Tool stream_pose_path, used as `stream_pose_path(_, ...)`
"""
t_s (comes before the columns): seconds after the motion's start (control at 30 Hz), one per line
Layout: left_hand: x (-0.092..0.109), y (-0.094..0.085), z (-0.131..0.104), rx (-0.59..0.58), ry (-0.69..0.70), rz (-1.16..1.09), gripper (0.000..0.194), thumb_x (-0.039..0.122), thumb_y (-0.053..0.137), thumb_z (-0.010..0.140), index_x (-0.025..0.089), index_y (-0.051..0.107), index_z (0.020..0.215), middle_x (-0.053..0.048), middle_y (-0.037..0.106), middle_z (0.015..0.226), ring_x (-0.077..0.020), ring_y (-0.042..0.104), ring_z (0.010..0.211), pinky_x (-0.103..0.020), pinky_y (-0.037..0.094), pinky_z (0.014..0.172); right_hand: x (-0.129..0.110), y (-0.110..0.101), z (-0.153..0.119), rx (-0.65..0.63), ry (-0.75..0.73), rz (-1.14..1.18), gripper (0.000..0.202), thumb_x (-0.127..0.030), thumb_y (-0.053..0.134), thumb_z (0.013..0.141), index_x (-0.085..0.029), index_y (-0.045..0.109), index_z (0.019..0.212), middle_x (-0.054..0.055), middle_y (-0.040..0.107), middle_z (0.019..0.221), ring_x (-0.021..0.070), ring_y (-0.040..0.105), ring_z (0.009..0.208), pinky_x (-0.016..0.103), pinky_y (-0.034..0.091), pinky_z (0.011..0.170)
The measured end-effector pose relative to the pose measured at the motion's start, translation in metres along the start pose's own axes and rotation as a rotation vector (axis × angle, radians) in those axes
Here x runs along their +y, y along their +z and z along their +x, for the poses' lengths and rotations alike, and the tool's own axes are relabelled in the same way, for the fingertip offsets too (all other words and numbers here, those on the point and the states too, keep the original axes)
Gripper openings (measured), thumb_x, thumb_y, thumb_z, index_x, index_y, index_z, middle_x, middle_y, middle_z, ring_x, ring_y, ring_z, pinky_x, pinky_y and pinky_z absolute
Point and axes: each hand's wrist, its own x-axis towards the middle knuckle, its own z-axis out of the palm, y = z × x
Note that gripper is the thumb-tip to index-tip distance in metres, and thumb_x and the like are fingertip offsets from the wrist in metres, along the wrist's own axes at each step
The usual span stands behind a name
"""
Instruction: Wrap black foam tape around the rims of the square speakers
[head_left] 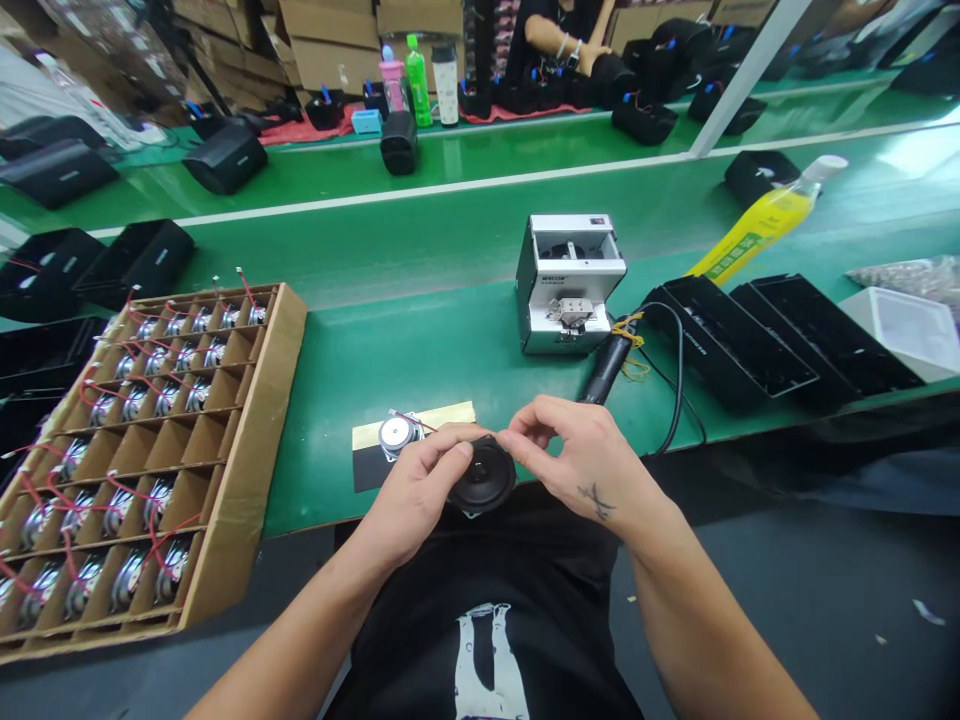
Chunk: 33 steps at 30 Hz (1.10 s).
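Note:
My left hand (431, 480) is closed on a small round speaker driver (484, 478), its black cone facing up, at the bench's front edge. At the driver's upper right rim, the thumb and forefinger of my right hand (566, 450) are pinched together. Whatever lies between those fingertips is too small to make out. Just beyond my left hand, a second speaker driver (400, 434) rests magnet side up on a black and pale yellow sheet (367, 470), with a thin wire running from it toward my left hand.
A divided cardboard box (255, 450) of wired speaker drivers stands left. Ahead is a silver and black machine (571, 285); right of it are a black-handled tool (607, 368) with a cable, black housings (727, 335) and a yellow bottle (765, 230). A co-worker's hand (589, 55) shows across the line.

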Motion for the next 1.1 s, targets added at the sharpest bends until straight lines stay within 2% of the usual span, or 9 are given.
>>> stream_pose_path(0.2,-0.004,0.002,-0.002,0.044,-0.011,-0.072,0.023,0.036,0.062,0.096,0.021,0.076,0.105,-0.004,0.073,0.112,-0.0177,0.063,0.101,-0.026,0.047,0.09,-0.002,0.0,-0.001,-0.022,0.021,0.019,0.018,-0.029,0.071,0.096,-0.019,0.065,0.081,-0.005,0.064,0.078,0.0102,0.054,0.07,0.025,0.041,0.068)
stream_pose_path(0.53,-0.007,0.003,-0.004,0.054,-0.012,-0.072,0.02,0.036,0.069,0.093,0.02,0.075,0.102,-0.003,0.073,0.106,-0.0158,0.063,0.098,-0.025,0.047,0.09,-0.012,-0.004,-0.003,-0.049,0.048,0.057,0.013,-0.018,0.069,0.094,-0.02,0.068,0.081,-0.008,0.065,0.077,0.008,0.055,0.07,0.022,0.042,0.068)
stream_pose_path(0.8,-0.008,0.0,-0.007,0.017,-0.031,-0.086,0.024,0.037,0.066,0.095,0.022,0.075,0.112,-0.003,0.072,0.11,-0.0176,0.062,0.103,-0.028,0.046,0.094,-0.012,-0.001,-0.002,-0.016,0.042,0.029,0.014,-0.017,0.07,0.093,-0.018,0.067,0.079,-0.007,0.064,0.075,0.0083,0.054,0.068,0.023,0.04,0.066)
stream_pose_path(1.1,-0.008,0.006,-0.006,0.071,-0.029,-0.136,0.021,0.037,0.069,0.091,0.018,0.072,0.099,-0.003,0.07,0.101,-0.0141,0.06,0.093,-0.024,0.046,0.086,-0.006,0.009,-0.007,0.033,-0.021,0.013,0.015,-0.022,0.07,0.096,-0.018,0.067,0.081,-0.006,0.063,0.078,0.0096,0.054,0.071,0.024,0.041,0.07)
